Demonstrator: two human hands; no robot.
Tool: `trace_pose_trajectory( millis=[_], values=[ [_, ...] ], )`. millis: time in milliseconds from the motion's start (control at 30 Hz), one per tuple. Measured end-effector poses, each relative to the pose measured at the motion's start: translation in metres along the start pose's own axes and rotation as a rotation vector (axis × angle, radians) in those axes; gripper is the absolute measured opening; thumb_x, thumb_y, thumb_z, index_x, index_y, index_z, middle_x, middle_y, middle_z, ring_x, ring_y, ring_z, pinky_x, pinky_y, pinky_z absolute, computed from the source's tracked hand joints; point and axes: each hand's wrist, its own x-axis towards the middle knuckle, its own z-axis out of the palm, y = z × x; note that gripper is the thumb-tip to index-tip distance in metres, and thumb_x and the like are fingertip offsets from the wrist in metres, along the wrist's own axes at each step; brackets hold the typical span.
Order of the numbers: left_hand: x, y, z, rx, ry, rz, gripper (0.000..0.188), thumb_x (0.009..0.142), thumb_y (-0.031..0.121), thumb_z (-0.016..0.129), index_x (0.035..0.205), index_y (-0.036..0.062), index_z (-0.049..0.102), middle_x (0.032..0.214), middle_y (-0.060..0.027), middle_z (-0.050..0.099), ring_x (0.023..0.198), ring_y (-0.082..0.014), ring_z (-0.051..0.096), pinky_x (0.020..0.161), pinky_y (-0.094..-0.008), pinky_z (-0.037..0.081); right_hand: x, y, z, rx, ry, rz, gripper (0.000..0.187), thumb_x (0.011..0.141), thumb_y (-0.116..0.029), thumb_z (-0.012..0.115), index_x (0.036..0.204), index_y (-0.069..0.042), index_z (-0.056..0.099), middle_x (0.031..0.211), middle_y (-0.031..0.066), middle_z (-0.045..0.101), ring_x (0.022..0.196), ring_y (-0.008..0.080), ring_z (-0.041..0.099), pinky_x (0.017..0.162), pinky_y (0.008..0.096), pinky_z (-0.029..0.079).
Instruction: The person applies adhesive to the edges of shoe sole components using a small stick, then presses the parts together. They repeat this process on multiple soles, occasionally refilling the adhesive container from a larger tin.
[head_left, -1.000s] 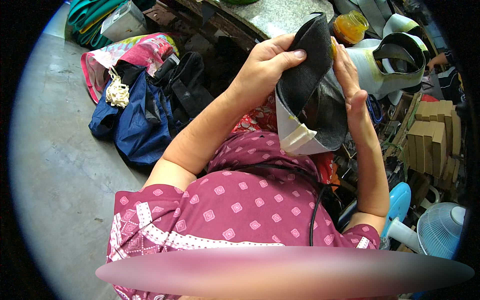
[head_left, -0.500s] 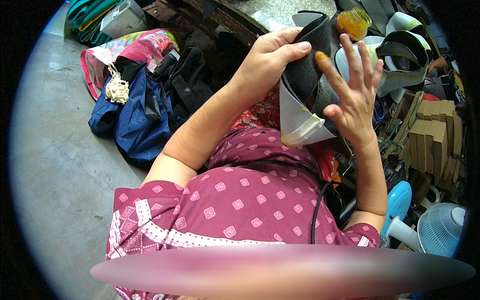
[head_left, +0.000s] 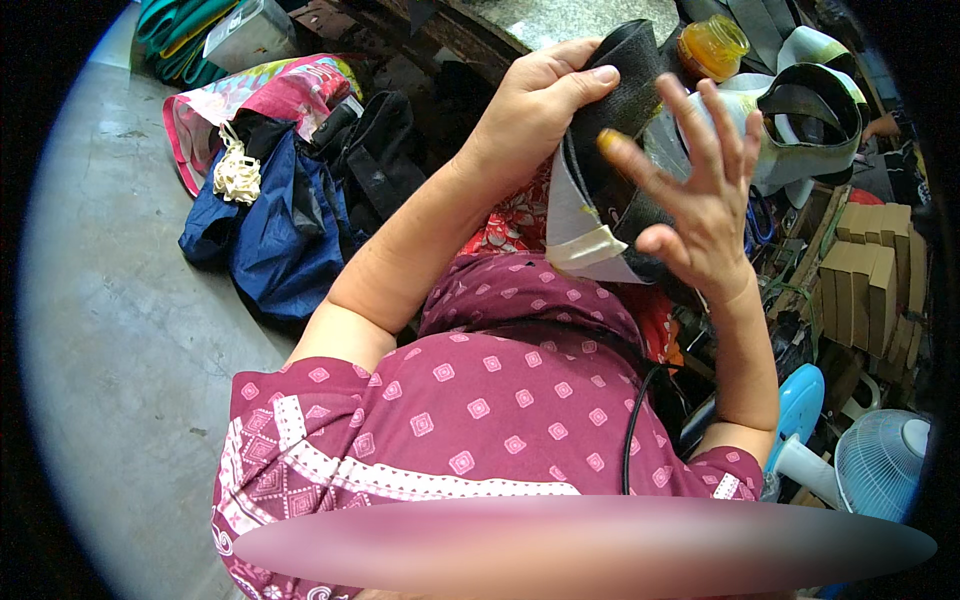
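Observation:
My left hand (head_left: 535, 110) pinches the top edge of what looks like a shoe upper (head_left: 615, 105), thumb on its black textured face. The piece curves round on itself, and its pale grey backing shows on the lower left. A cream strip (head_left: 585, 248) with yellowish smears crosses its lower end. My right hand (head_left: 705, 205) is spread in front of the piece and holds nothing. Its index fingertip carries a yellow-orange smear like glue. Just beyond the fingers stands an open glass jar (head_left: 713, 48) of amber paste.
Similar curved pieces (head_left: 812, 160) lie at the right beside the jar. A stone-topped bench (head_left: 540, 22) is at the far side. Stacked brown cardboard pieces (head_left: 860, 285) and a blue-white fan (head_left: 880, 460) are at the right. A dark blue bag (head_left: 285, 230) rests on the left floor.
The shoe upper has turned in my left hand, and its lower end has swung left. My right index finger has moved left and slightly down, away from the black edge.

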Motion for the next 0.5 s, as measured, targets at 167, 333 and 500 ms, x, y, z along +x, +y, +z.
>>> trace_pose_trajectory(
  millis=[167,333,500],
  values=[
    [0.0,0.003,-0.002,-0.022,0.004,-0.035,0.034,0.1,0.01,0.054,0.13,-0.0041,0.057,0.116,-0.0119,0.068,0.1,-0.0159,0.068,0.089,-0.0272,0.055,0.004,0.016,-0.012,0.235,0.125,0.027,0.082,0.093,-0.078,0.014,0.112,-0.029,0.077,0.155,0.0115,0.041,0.147,0.0315,0.027,0.12,0.0489,0.004],
    [-0.001,0.002,0.001,-0.072,0.041,0.01,0.028,0.099,0.009,0.055,0.123,-0.0042,0.062,0.107,-0.0058,0.07,0.093,-0.01,0.066,0.084,-0.0234,0.054,0.005,0.016,0.006,0.15,0.03,0.111,0.086,0.089,-0.081,0.013,0.148,-0.03,0.049,0.164,0.0109,0.024,0.151,0.0346,0.018,0.117,0.0615,0.002],
    [0.003,0.004,-0.007,0.008,0.046,0.027,0.034,0.099,0.01,0.056,0.13,-0.0044,0.056,0.115,-0.0116,0.068,0.097,-0.015,0.068,0.087,-0.0271,0.055,-0.001,0.033,0.002,0.255,-0.071,0.075,0.084,0.092,-0.079,0.009,0.126,-0.032,0.07,0.159,0.0089,0.035,0.149,0.0322,0.023,0.117,0.059,0.002]
  ],
)
